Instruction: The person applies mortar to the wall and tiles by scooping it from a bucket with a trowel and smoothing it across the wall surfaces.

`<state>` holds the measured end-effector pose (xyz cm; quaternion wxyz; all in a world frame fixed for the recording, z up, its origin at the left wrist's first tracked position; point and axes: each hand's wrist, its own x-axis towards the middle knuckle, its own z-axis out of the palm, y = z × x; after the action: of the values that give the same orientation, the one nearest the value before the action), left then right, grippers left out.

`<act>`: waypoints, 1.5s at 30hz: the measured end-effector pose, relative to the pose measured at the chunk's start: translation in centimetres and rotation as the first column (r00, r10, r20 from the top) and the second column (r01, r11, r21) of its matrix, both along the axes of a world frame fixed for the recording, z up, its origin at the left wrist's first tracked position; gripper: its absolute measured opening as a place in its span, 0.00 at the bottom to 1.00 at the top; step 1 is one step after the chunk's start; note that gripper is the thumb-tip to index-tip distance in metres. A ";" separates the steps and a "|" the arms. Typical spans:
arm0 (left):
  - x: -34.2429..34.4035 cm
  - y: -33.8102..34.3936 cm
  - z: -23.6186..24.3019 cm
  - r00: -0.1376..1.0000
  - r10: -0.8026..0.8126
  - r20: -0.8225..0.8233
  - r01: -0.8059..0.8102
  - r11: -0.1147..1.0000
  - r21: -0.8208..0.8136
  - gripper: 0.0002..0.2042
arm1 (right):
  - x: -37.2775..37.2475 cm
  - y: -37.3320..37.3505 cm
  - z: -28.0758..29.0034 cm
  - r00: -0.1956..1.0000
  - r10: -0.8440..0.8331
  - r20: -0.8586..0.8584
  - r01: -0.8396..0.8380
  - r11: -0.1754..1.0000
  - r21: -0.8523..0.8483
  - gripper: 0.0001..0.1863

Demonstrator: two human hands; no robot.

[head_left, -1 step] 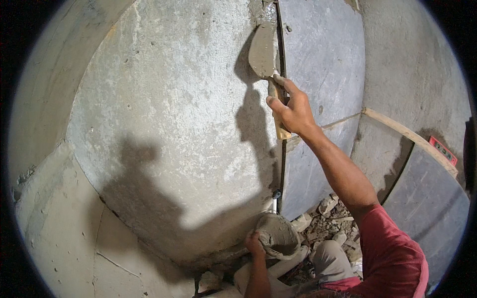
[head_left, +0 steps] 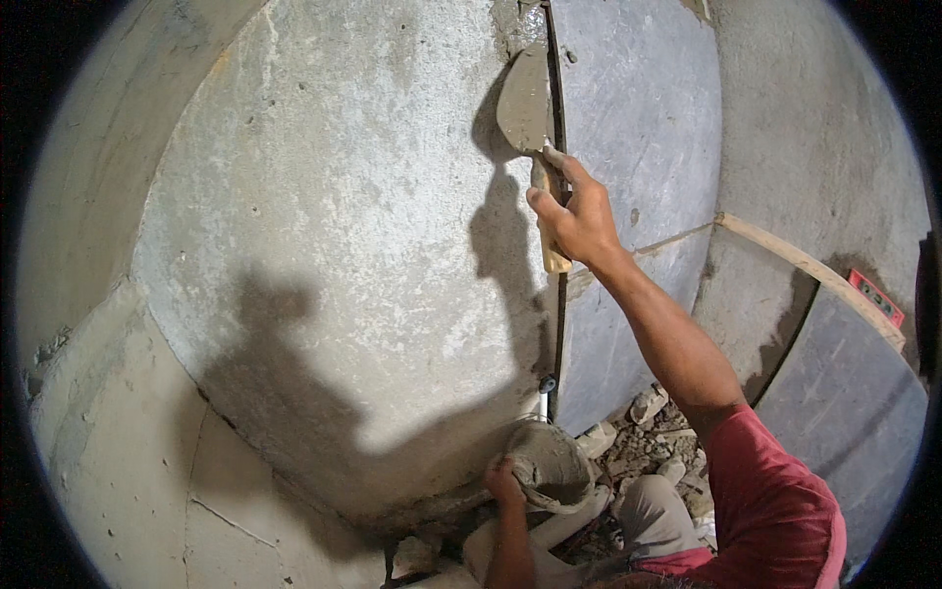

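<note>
My right hand [head_left: 581, 211] is closed around the wooden handle of a trowel [head_left: 524, 106], its blade pointing up. The mortar-smeared blade lies against or very close to the grey wall [head_left: 373, 196], beside the dark gap at the edge of a large grey tile [head_left: 638, 118]. Low down, my left hand [head_left: 504, 483] grips the rim of a bucket [head_left: 555, 469] that has wet grey mortar inside. Most of the left fingers are hidden by the rim. Wet mortar [head_left: 530, 22] shows in the gap above the blade.
Rubble and stone pieces [head_left: 653, 417] cover the floor right of the bucket. A white pipe [head_left: 543, 404] stands out at the wall's foot. To the right, a wooden strip [head_left: 785, 257] tops another grey tile [head_left: 834, 363], with a red spirit level [head_left: 875, 297] by it.
The trowel blade has shifted slightly to the right and tilted a little toward the tile edge. My left hand and the bucket have not moved.
</note>
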<state>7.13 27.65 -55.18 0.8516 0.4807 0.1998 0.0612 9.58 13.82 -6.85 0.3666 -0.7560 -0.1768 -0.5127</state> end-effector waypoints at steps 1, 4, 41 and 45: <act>0.2 0.1 -0.5 0.999 -0.012 0.039 0.009 0.997 0.080 0.12 | 0.5 0.6 0.2 1.000 -0.006 0.003 0.005 0.998 0.065 0.30; -0.4 -0.9 0.9 0.995 0.015 0.095 -0.011 0.999 -0.041 0.12 | 2.3 1.0 1.1 0.988 -0.096 0.123 0.074 0.982 0.176 0.29; -5.9 -5.0 6.4 0.938 -0.257 0.232 0.220 0.960 0.176 0.15 | -14.3 -14.0 -38.2 0.625 -0.579 -0.524 -0.384 0.356 -0.852 0.16; -6.2 -5.5 6.5 0.916 -0.289 0.279 0.232 0.947 0.222 0.17 | -15.3 -13.1 -37.9 0.356 -0.562 -0.746 -0.662 0.412 -0.626 0.15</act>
<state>0.96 22.11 -48.66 0.8245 0.5644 -0.0079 0.0392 -5.70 0.71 -44.75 -0.0608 -0.9507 -0.2100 0.2199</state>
